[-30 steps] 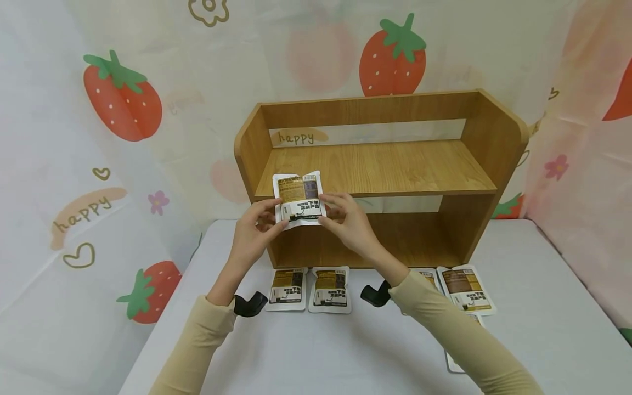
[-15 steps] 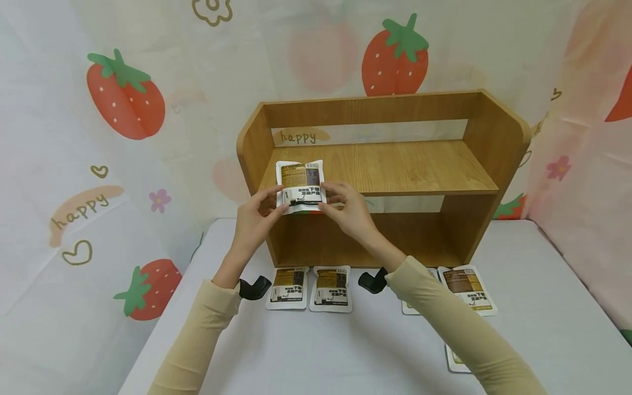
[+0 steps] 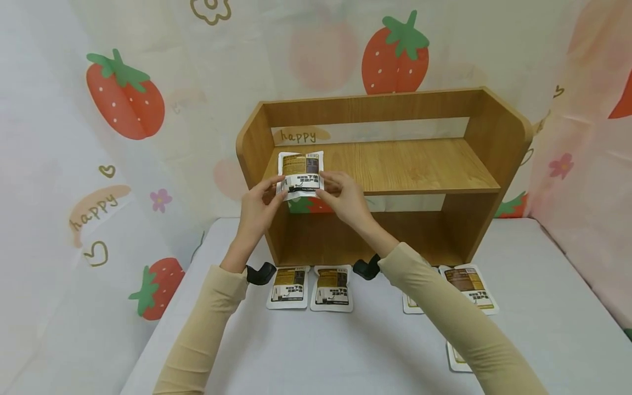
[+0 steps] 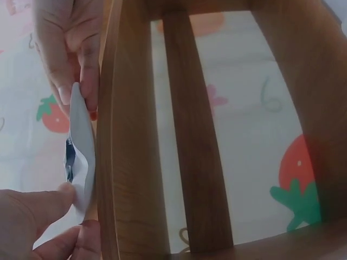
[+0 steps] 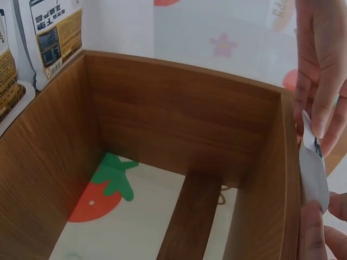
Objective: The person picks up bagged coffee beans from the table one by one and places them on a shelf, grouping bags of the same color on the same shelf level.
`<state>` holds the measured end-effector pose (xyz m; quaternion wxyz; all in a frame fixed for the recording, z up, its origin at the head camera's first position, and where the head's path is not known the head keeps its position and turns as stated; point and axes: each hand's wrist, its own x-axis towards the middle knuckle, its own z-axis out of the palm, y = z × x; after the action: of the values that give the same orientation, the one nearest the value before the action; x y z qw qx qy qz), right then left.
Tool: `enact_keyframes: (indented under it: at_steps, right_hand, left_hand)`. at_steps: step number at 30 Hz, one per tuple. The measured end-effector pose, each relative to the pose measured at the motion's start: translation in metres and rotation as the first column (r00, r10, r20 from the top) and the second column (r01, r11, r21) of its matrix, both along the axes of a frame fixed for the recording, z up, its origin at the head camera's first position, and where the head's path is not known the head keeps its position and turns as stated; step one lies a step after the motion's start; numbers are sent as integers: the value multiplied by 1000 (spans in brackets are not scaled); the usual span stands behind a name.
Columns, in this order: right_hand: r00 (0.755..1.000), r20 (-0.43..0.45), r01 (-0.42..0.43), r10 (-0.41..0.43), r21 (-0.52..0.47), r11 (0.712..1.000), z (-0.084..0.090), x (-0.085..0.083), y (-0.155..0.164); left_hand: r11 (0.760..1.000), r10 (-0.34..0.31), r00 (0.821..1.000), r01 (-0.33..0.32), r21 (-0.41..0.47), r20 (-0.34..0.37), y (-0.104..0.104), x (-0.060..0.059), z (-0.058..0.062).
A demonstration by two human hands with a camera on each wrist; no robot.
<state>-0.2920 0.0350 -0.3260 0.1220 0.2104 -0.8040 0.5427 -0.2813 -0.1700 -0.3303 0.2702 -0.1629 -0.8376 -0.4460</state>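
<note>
Both hands hold a flat white sachet (image 3: 300, 174) with a gold and dark label and black print. My left hand (image 3: 258, 207) pinches its left edge between thumb and fingers, and my right hand (image 3: 348, 202) pinches the right edge the same way. In the head view the sachet overlaps the left part of the upper board of a wooden two-tier shelf (image 3: 415, 167). Both wrist views show the sachet (image 4: 81, 154) edge-on, close beside the front edge of that board (image 5: 291, 179). Its label side faces the head camera.
Two like sachets lie side by side before the shelf, a left one (image 3: 288, 288) and a right one (image 3: 332, 288). More lie on the right: one by the shelf corner (image 3: 469, 286), others partly hidden by the right sleeve (image 3: 444, 302). A strawberry-print cloth (image 3: 207, 82) hangs behind.
Both hands have lifted the sachet steadily, from in front of the shelf's lower opening to the level of the upper board. The sachets on the table have stayed put.
</note>
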Motion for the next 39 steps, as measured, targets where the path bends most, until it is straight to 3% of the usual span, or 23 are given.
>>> enact_keyframes:
  at_steps: [13,21,33,39]
  right_hand:
    - [999,37,-14,14,0,1000,8,-6,-5]
    - [999,41,-17,14,60,998,10,-10,-4]
    - [1000,-28,0,5,152,988,10,-12,-5]
    - [998,-61,-6,14,124,992,6,-13,-6]
  left_hand:
    - [990,11,1000,-8,-140,16,2,-12,11]
    - [992,19,997,-9,-129,76,1,-14,14]
    - [992,49,997,-42,-122,52,-1,-20,10]
    - [993,51,999,-50,-110,9,0,-19,6]
